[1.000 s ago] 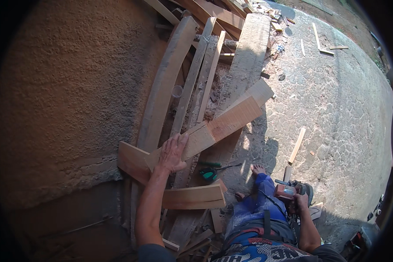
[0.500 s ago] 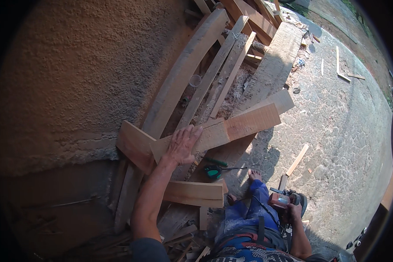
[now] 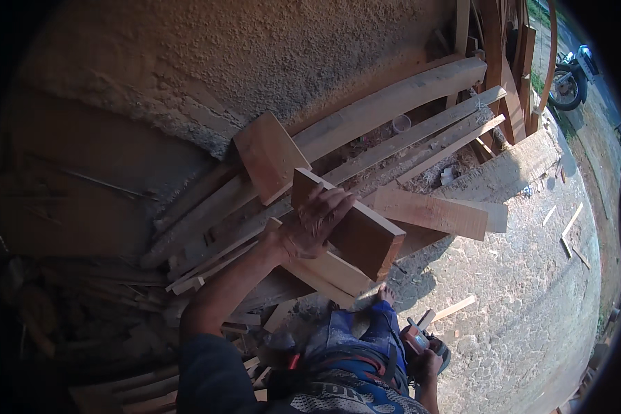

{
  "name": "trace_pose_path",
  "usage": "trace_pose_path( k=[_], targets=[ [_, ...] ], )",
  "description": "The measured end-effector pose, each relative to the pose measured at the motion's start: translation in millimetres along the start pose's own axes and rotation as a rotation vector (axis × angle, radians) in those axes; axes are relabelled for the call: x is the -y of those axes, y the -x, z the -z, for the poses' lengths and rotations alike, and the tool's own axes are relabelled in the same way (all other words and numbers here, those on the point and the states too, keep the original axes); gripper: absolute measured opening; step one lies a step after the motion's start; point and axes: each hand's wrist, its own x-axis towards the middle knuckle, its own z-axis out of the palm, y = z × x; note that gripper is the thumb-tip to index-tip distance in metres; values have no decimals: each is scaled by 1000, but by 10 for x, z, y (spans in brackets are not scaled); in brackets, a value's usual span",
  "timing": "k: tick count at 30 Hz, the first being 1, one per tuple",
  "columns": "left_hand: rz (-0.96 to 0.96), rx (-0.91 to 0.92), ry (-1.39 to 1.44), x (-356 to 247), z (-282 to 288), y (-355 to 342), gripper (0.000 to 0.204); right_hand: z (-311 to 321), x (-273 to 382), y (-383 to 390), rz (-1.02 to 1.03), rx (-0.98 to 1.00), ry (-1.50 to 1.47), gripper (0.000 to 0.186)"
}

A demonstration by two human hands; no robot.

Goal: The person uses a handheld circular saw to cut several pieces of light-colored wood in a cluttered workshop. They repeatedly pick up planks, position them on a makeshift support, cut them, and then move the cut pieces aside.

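My left hand (image 3: 310, 224) grips a short, thick board (image 3: 366, 245), raised on edge and tilted above the pile. Another flat board (image 3: 428, 211) lies beside it across the planks, and a reddish short board (image 3: 261, 155) rests just beyond my hand. A pale board (image 3: 341, 277) sits partly behind the held piece. At lower right, my right hand (image 3: 426, 364) holds a red-and-black power tool (image 3: 417, 338) down beside my leg.
A rough plastered wall (image 3: 269, 55) runs along the pile of long planks (image 3: 386, 98). Upright lumber (image 3: 510, 110) stands at the back, near a motorcycle (image 3: 566, 88). Loose offcuts (image 3: 452, 306) lie on the cracked concrete (image 3: 517, 310), and dark scraps (image 3: 69, 303) sit at lower left.
My left hand has lifted part of the lighter crosswise wood, now a short board turned on edge. My view has swung toward the wall. The power tool stays in my right hand.
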Motion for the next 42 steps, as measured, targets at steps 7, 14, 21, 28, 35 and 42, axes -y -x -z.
trace_pose_path(
  k=[7, 14, 21, 28, 35, 42],
  targets=[
    [565, -893, 1771, -88, 602, 1221, 103, -272, 821, 296, 354, 1, 820, 20],
    [293, -1163, 2060, -486, 758, 1317, 101, -264, 639, 148, 716, -189, 1052, 34],
    [532, -1156, 1865, -779, 862, 1601, 114, -171, 172, -141, 879, -68, 1504, 18],
    [566, -1203, 1889, -907, 773, 1891, 105, -34, -184, -316, 1166, -18, 1453, 22],
    [1139, -1310, 1688, -911, 462, 2130, 80, 208, -507, -551, 92, 236, 437, 33],
    [1107, -1428, 1521, -888, 290, 2175, 77, 217, -44, -332, 241, 300, 1107, 34]
  ],
)
